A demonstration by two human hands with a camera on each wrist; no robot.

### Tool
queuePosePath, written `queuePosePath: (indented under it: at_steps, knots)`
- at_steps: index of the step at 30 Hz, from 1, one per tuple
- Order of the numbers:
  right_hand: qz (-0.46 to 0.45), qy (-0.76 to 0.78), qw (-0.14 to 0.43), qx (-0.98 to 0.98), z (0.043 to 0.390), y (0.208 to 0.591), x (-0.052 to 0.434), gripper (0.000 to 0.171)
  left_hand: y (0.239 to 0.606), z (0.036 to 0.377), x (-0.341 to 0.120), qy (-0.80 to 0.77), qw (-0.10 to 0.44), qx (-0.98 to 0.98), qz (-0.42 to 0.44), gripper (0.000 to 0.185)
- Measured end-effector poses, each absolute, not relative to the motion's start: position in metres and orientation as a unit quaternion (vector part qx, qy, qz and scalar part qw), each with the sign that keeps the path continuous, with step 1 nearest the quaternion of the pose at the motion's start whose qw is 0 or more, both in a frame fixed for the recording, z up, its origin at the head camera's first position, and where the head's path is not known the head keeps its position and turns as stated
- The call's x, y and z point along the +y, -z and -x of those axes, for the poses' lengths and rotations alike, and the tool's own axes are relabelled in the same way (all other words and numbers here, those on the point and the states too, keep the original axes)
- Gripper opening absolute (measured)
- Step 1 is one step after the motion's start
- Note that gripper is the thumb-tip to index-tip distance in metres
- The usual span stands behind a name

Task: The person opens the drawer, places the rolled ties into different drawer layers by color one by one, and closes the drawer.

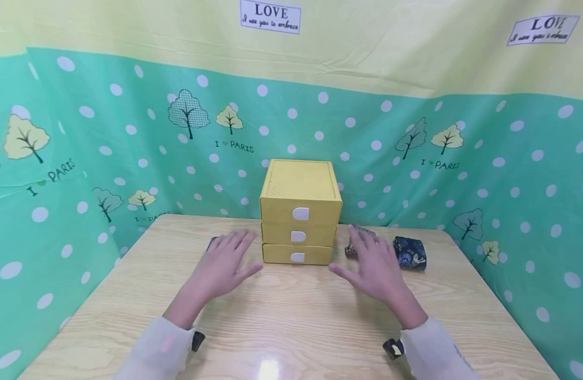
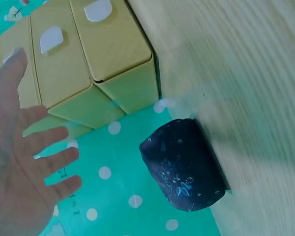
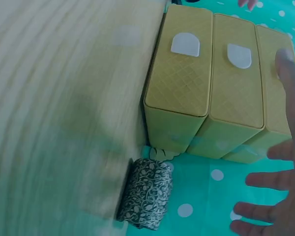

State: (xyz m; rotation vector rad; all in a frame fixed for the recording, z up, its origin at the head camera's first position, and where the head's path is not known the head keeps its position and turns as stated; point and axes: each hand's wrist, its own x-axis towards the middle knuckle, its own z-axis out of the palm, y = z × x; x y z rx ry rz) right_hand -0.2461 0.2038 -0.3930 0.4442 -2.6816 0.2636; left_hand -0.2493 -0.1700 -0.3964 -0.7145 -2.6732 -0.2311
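Observation:
My left hand (image 1: 223,265) hovers over the table left of a yellow three-drawer box (image 1: 300,182), fingers spread and holding nothing. Beyond it, mostly covered by the fingers in the head view, lies a dark rolled bundle of printed fabric (image 2: 182,164). On the box's other side my right hand (image 1: 378,266) is held over the table, its fingers also spread and free. It partly hides a black-and-white leaf-patterned fabric roll (image 3: 146,194). Farther right sits a navy printed fabric bundle (image 1: 410,253). All three drawers are closed, each with a white tab (image 1: 298,236).
The wooden table (image 1: 291,316) has its back edge against a green dotted curtain (image 1: 291,126), which also hangs along both sides. The box stands near the back middle of the table. Dark straps (image 1: 198,340) circle both wrists at the sleeves.

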Motion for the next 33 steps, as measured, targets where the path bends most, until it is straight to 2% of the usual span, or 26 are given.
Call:
queuePosePath:
  at_steps: [13,21,33]
  knots:
    - [-0.243,-0.134,0.392,-0.877,0.262,0.382,0.193,0.079,0.380,0.268,-0.178,0.140,0.191,-0.939,0.248,0.074]
    - [-0.283,-0.141,0.441,-0.840,0.270,0.373,0.180,0.071,0.366,0.279,-0.177,0.141,0.205,-0.936,0.247,0.075]
    - [-0.310,-0.142,0.467,-0.816,0.283,0.370,0.160,0.062,0.351,0.297,-0.170,0.176,0.214,-0.928,0.251,0.070]
